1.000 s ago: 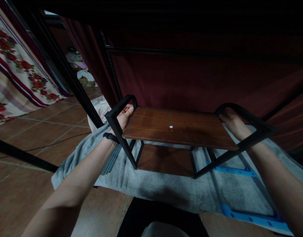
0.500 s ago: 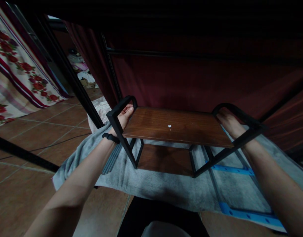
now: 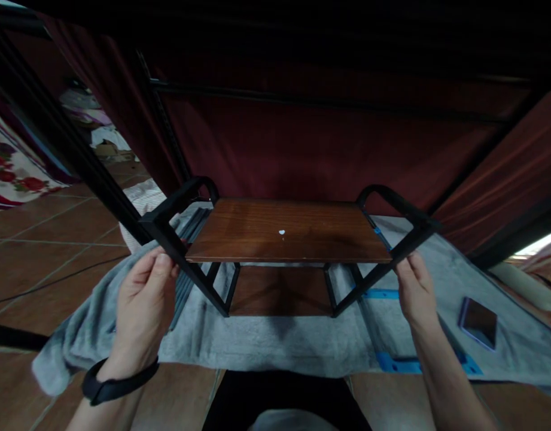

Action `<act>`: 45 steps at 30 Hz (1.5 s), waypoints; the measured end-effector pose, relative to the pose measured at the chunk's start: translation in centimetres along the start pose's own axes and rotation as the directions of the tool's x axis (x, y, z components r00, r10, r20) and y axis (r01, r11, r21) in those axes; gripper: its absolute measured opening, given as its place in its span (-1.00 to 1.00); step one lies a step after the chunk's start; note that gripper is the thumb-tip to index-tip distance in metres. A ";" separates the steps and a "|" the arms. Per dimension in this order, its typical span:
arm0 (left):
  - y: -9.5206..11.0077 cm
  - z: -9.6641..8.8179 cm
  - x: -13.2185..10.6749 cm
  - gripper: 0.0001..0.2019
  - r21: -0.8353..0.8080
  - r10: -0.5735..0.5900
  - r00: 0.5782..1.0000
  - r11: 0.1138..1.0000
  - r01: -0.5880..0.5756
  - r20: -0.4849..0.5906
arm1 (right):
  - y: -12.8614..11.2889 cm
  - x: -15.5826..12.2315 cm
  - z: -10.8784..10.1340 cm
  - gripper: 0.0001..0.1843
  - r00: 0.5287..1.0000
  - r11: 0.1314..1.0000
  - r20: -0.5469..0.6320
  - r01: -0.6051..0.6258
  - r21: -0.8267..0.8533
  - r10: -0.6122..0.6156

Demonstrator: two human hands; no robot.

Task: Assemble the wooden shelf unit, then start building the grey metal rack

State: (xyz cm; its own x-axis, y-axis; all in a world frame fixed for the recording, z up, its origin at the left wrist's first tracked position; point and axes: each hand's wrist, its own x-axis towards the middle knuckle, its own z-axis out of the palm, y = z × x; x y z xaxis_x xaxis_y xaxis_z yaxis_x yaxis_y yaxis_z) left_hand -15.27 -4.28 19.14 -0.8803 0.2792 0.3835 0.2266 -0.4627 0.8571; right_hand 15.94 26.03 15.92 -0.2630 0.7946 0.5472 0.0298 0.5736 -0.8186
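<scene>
A small two-tier shelf rack (image 3: 288, 218) with brown wooden boards and black metal side frames stands on a grey towel (image 3: 266, 344). My left hand (image 3: 145, 290), with a black band at the wrist, pinches the left side frame near the front corner of the upper board. On the other side, my right hand (image 3: 416, 287) has its fingers closed around the right frame, just below the board's level. A small white mark (image 3: 282, 231) shows on the upper board. The lower board (image 3: 279, 290) lies in shadow beneath.
Blue-and-grey frame parts (image 3: 396, 362) lie on the towel at right, near a phone (image 3: 479, 323). Several grey tubes (image 3: 183, 293) rest at left. Dark bed-like posts (image 3: 73, 143) and a maroon curtain (image 3: 302, 149) enclose the space. A cable (image 3: 64, 276) crosses the tiled floor.
Both hands have come back from the far ends of the side frames to their nearer parts. The view has turned right, bringing the phone into sight.
</scene>
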 end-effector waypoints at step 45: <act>0.2 0.9 0.8 -0.89 -0.117 -0.005 1.000 0.993 0.007 0.013 | -2.9 1.8 -1.0 -0.69 0.953 0.979 0.263 0.179 -0.092 -0.150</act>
State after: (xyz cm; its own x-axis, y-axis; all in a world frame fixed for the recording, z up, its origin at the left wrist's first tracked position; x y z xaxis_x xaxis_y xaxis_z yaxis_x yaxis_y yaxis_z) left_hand -15.58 -3.39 19.91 -0.8760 0.2927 0.3832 0.1702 -0.5559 0.8137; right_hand 16.33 26.01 19.48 -0.5091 0.6190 0.5980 0.0710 0.7226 -0.6876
